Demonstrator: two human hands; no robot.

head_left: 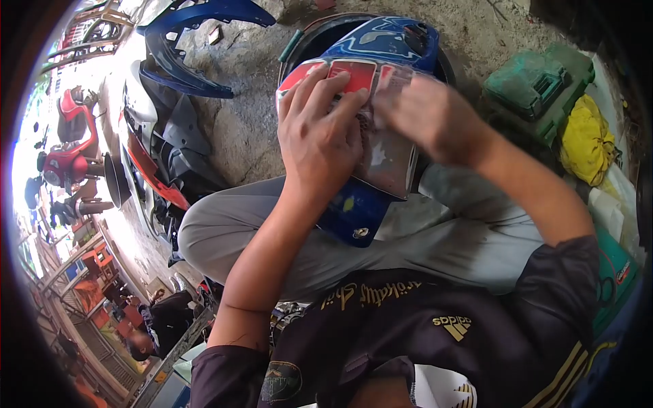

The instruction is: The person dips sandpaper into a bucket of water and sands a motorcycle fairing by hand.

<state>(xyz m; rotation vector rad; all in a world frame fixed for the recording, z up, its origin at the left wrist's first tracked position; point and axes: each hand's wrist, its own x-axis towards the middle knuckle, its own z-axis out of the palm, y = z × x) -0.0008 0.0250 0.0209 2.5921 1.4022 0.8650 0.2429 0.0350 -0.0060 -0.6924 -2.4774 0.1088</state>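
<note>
A motorcycle body panel [391, 166] with blue, red and grey sanded-looking areas rests across my lap, its far end over a dark basin. My left hand [318, 129] lies on the panel's red part, fingers spread and pressed to the surface. Over the panel's right side is my right hand [432, 119], smeared by motion, its fingers appearing curled. A brownish patch shows at its fingertips; whether that is something held or part of the panel, I cannot tell. The panel's blue lower end [350, 217] sticks out below, towards me.
The dark basin [445, 68] stands on the rough concrete floor. A green tool case [527, 85] and a yellow bundle [586, 139] are at the right. Blue fairing [166, 58] and black-and-red panels [170, 156] lie left. Farther left are a red motorcycle [71, 136] and another person [163, 323].
</note>
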